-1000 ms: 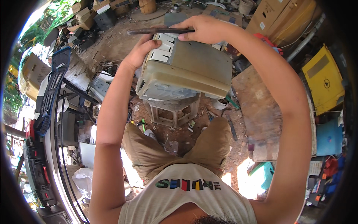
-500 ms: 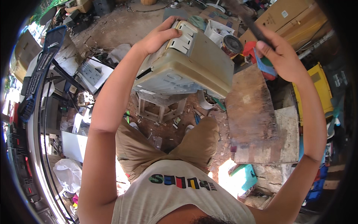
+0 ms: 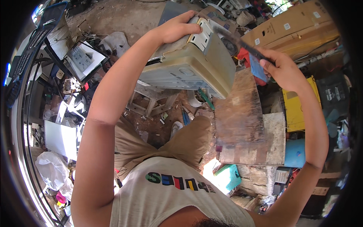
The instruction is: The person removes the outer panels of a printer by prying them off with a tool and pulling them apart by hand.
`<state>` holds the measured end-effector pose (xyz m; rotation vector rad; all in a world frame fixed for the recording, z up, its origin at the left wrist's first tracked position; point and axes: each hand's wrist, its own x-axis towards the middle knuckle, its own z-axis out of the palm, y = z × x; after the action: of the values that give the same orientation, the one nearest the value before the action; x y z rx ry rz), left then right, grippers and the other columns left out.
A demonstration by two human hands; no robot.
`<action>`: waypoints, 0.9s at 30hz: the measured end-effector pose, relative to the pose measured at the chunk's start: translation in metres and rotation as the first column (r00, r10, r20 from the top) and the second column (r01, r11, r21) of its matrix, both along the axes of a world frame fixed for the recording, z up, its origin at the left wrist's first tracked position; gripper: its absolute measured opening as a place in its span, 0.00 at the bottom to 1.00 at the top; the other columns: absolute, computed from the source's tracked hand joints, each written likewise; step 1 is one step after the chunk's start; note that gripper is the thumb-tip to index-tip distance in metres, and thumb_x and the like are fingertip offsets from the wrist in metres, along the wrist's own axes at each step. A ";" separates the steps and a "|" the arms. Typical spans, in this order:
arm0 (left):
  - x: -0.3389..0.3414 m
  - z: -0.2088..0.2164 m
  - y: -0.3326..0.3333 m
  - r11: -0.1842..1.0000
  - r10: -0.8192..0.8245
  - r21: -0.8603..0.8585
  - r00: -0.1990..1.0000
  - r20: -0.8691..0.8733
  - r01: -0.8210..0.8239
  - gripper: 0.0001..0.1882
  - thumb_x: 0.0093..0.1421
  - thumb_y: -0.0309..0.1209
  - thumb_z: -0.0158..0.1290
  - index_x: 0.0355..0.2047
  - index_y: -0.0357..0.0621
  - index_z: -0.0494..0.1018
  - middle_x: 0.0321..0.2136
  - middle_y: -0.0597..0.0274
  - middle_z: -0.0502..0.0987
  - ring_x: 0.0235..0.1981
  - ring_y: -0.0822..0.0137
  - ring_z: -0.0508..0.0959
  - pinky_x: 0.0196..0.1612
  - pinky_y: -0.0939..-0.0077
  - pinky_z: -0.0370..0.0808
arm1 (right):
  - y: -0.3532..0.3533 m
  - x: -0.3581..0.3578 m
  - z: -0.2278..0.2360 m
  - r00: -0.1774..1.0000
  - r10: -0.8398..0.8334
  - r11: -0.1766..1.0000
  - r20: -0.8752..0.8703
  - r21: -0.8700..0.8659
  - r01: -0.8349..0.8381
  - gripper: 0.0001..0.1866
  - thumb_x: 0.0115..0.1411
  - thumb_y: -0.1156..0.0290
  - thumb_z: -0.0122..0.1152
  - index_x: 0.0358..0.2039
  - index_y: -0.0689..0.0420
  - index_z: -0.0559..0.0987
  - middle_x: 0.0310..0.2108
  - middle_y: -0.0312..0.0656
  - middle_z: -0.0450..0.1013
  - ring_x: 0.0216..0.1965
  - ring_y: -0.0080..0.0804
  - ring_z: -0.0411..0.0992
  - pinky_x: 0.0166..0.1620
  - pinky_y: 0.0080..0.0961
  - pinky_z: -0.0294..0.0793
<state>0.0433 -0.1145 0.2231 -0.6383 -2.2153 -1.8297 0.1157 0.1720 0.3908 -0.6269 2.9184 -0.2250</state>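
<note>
A boxy beige plastic casing (image 3: 189, 62), worn and yellowed, is held up in front of me, tilted, above a small wooden stool (image 3: 151, 102). My left hand (image 3: 177, 29) grips its far upper edge, fingers partly hidden behind it, beside a white slotted plate (image 3: 201, 36). My right hand (image 3: 281, 70) is closed round the dark handle of a long, narrow tool (image 3: 247, 47). The tool slants up and left, its far end blurred near the casing's upper right edge. Whether it touches the casing I cannot tell.
A worn wooden board (image 3: 238, 113) lies right of the casing. Beyond it are a yellow case (image 3: 302, 106) and large cardboard boxes (image 3: 291, 30). At the left are a black-framed tray (image 3: 85, 60) and a white plastic bag (image 3: 53, 170). Scraps litter the floor round my feet.
My right hand has swung the tool down from its raised position, bringing its end near the casing. The left hand still holds the casing, and the whole view has shifted slightly.
</note>
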 end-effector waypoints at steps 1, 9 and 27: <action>0.003 0.001 0.001 0.999 0.034 0.009 0.999 -0.013 -0.034 0.36 0.57 0.47 0.52 0.62 0.41 0.63 0.51 0.52 0.74 0.50 0.63 0.73 0.56 0.71 0.67 | 0.000 0.001 0.002 1.000 -0.008 0.996 0.008 0.088 0.007 0.20 0.69 0.68 0.52 0.61 0.51 0.72 0.27 0.37 0.71 0.30 0.27 0.68 0.39 0.26 0.71; -0.018 -0.008 -0.003 0.998 -0.007 -0.062 1.000 -0.027 0.005 0.35 0.56 0.47 0.52 0.63 0.46 0.64 0.52 0.52 0.73 0.51 0.62 0.73 0.56 0.70 0.67 | 0.002 0.000 0.057 0.944 0.001 0.948 -0.330 -0.301 -0.107 0.18 0.68 0.61 0.56 0.54 0.56 0.77 0.28 0.34 0.72 0.27 0.24 0.68 0.32 0.26 0.72; -0.006 -0.003 0.000 0.998 0.049 -0.044 0.999 0.006 -0.049 0.45 0.54 0.51 0.54 0.67 0.41 0.57 0.59 0.47 0.69 0.58 0.57 0.70 0.60 0.69 0.64 | 0.003 0.005 0.008 0.997 -0.040 0.998 0.067 -0.040 0.043 0.11 0.68 0.70 0.52 0.47 0.61 0.75 0.22 0.35 0.68 0.24 0.24 0.66 0.31 0.26 0.69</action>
<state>0.0374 -0.1142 0.2197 -0.5813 -2.2605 -1.7673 0.1205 0.1752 0.3984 -0.5545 2.8714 -0.3063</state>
